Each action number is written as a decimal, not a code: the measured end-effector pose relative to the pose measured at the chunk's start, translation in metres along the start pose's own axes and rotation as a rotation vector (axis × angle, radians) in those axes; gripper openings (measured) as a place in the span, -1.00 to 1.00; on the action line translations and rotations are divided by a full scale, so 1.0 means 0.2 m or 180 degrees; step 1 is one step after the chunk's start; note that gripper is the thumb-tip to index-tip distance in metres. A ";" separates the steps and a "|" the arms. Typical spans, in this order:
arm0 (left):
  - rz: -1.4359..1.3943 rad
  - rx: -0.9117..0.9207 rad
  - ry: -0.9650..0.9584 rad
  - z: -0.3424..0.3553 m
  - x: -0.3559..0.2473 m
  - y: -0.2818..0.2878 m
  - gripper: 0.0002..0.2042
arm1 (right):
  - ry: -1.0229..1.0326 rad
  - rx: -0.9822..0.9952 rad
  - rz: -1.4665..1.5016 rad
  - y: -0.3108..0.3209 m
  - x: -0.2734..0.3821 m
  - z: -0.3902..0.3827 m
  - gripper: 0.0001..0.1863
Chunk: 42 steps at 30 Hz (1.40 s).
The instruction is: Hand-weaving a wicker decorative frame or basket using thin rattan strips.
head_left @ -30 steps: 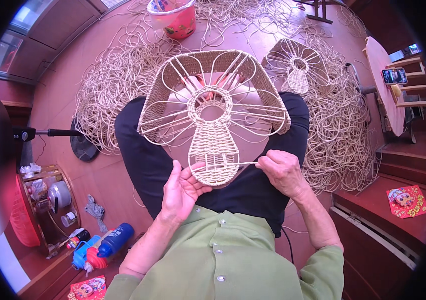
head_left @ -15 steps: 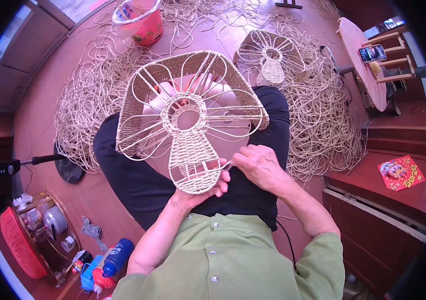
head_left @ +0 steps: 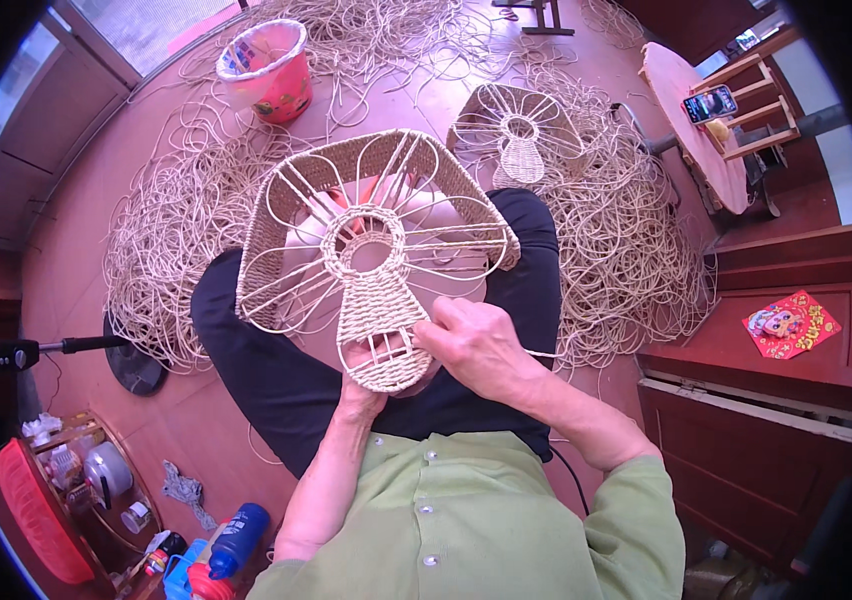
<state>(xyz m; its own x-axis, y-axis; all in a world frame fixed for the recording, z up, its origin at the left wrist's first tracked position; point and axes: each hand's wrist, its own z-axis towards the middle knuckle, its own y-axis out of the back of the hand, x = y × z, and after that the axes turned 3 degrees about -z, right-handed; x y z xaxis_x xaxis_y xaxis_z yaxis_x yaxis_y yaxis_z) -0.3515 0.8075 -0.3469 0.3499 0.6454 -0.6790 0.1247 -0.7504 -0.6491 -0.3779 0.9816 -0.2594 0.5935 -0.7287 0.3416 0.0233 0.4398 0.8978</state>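
While the mushroom-shaped wire frame rests across the lap, both hands are busy at its lower end, the woven stem. Right hand sits on top, fingers curled and pinched shut on a thin cord strand, pressed against the stem's right edge just beside the small unwoven window in the weave. That strand trails away past the knuckles toward the right. Left hand comes up from underneath; its fingers are mostly hidden behind the stem's rounded bottom, so it cups and supports the frame, and how tightly it grips I cannot tell. Beyond the fingertips the frame fans out into bare wire ribs and a round woven ring, with a woven band along the top rim.

Further out past the frame, heaps of loose cord cover the floor on both sides. A second, smaller frame lies in the cord ahead of the right fingers, and a pink plastic bucket stands well ahead of the left ones. Back by the left elbow sit a blue bottle and a red basket.
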 end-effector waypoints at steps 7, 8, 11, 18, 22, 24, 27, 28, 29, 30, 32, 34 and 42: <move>-0.0668 0.0282 0.0190 -0.03 0.02 0.06 -0.71 | -0.0839 0.0517 0.1261 -0.02 -0.02 0.02 -0.85; -0.0997 0.0153 0.0383 -0.03 0.01 0.06 -0.71 | -0.1516 0.0711 0.2308 0.01 -0.04 0.00 -0.81; -0.1890 0.0013 0.0763 -0.12 -0.06 0.03 -0.51 | -0.2397 0.0451 0.4503 0.06 -0.02 -0.09 -0.80; -0.2228 0.0541 0.0496 -0.19 -0.07 0.00 -0.40 | -0.2328 -0.2370 0.5979 0.52 -0.31 -0.41 -0.86; -0.2419 0.0429 0.0347 -0.19 -0.03 0.04 -0.42 | -0.1705 -0.3585 0.5391 1.22 -1.12 -1.27 -0.59; -0.1956 -0.0029 0.0574 -0.21 -0.05 -0.05 -0.50 | -0.1791 -0.3483 0.4530 1.51 -1.50 -2.03 -0.55; -0.2485 0.0247 0.0771 -0.15 0.01 0.03 -0.59 | -0.2101 -0.3982 0.3510 1.92 -1.67 -2.58 -0.61; -0.2783 0.0371 0.0909 -0.12 0.05 0.07 -0.64 | -0.2691 -0.5081 0.2278 2.26 -1.63 -2.55 -0.63; -0.2615 0.0271 0.0768 -0.14 0.03 0.07 -0.64 | -0.2768 -0.5080 0.2536 1.98 -1.79 -2.38 -0.63; -0.2534 0.0274 0.0744 -0.15 0.02 0.08 -0.66 | -0.3007 -0.4659 0.2070 1.72 -1.87 -2.14 -0.71; -0.2481 0.0214 0.0637 -0.16 0.01 0.10 -0.67 | -0.2345 -0.3406 0.1918 1.15 -1.51 -1.11 -0.60; -0.2555 -0.0107 0.0934 -0.13 0.03 0.08 -0.70 | -0.2618 -0.1798 0.0908 0.81 -0.81 -0.39 -0.72; -0.1971 0.0059 0.1086 -0.09 0.01 0.01 -0.64 | 0.0192 0.0178 -0.0080 -0.04 0.12 0.07 -0.78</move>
<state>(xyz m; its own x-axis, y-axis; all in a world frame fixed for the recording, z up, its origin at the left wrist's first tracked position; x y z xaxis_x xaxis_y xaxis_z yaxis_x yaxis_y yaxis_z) -0.3335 0.8049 -0.3425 0.4916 0.8699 -0.0396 0.3800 -0.2552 -0.8891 -0.3746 0.9531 -0.2540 0.6407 -0.7055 0.3030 -0.0053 0.3906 0.9205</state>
